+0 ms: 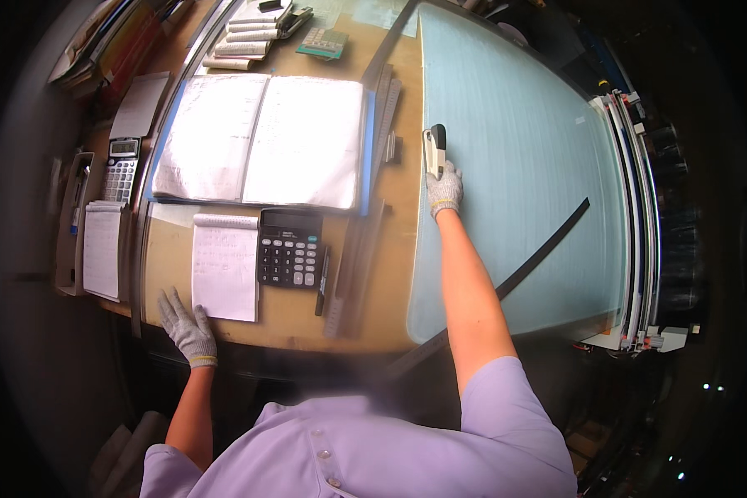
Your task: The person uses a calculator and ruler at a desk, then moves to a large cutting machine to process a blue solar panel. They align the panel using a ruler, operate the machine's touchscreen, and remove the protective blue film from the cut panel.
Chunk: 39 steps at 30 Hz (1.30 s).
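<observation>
My right hand, in a grey knit glove, is closed round the near end of a black and white stapler where the tan tabletop meets the pale blue mat. My left hand, gloved alike, rests with its fingers apart at the table's front edge, empty. Just right of it lies a written notepad. Beside the pad are a black calculator and a dark pen. Behind them a blue-backed folder of written pages lies spread out.
At the left stand a silver calculator and a stack of paper slips. Booklets and a green calculator sit at the back. Clear rulers lie right of the folder. A dark strip crosses the blue mat.
</observation>
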Motion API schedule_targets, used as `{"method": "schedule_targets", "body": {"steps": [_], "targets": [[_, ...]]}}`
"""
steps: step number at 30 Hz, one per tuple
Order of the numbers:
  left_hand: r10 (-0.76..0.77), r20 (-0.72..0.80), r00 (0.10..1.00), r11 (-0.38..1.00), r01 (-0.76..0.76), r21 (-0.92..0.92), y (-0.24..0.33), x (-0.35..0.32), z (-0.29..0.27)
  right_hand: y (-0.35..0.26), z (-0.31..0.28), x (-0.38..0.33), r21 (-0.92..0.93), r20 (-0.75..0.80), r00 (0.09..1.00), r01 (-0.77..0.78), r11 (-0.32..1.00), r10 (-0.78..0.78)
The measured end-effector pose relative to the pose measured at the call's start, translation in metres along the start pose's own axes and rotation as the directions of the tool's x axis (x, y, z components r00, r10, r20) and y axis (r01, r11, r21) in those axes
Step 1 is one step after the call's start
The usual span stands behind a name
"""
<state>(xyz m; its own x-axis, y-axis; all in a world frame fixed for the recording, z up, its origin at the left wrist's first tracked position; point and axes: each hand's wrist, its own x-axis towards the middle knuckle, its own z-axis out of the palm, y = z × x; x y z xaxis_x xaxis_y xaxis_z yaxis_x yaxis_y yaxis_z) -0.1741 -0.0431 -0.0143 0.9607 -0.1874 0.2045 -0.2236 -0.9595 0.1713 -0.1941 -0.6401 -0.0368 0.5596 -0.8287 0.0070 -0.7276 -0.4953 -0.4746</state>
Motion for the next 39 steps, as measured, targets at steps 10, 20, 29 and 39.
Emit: {"method": "schedule_targets", "body": {"steps": [10, 20, 29, 39], "targets": [[-0.038, -0.05, 0.998, 0.999, 0.04, 0.034, -0.002, -0.006, 0.002, -0.016, 0.004, -0.136, -0.134, 0.035, 0.831, 0.554, 0.822, -0.555], [0.895, 0.179, 0.407, 0.442, -0.765, -0.469, 0.172, -0.07, 0.007, 0.011, -0.028, -0.192, -0.285, 0.116, 0.862, 0.505, 0.815, -0.493], [0.773, 0.115, 0.623, 0.598, -0.658, -0.458, 0.23, -0.081, 0.02, 0.062, -0.06, -0.266, -0.009, 0.115, 0.75, 0.657, 0.754, -0.652], [-0.347, 0.181, 0.92, 0.584, 0.363, -0.726, 0.217, -0.252, -0.016, 0.049, -0.046, -0.275, 0.415, 0.129, 0.61, 0.683, 0.602, -0.782]]}}
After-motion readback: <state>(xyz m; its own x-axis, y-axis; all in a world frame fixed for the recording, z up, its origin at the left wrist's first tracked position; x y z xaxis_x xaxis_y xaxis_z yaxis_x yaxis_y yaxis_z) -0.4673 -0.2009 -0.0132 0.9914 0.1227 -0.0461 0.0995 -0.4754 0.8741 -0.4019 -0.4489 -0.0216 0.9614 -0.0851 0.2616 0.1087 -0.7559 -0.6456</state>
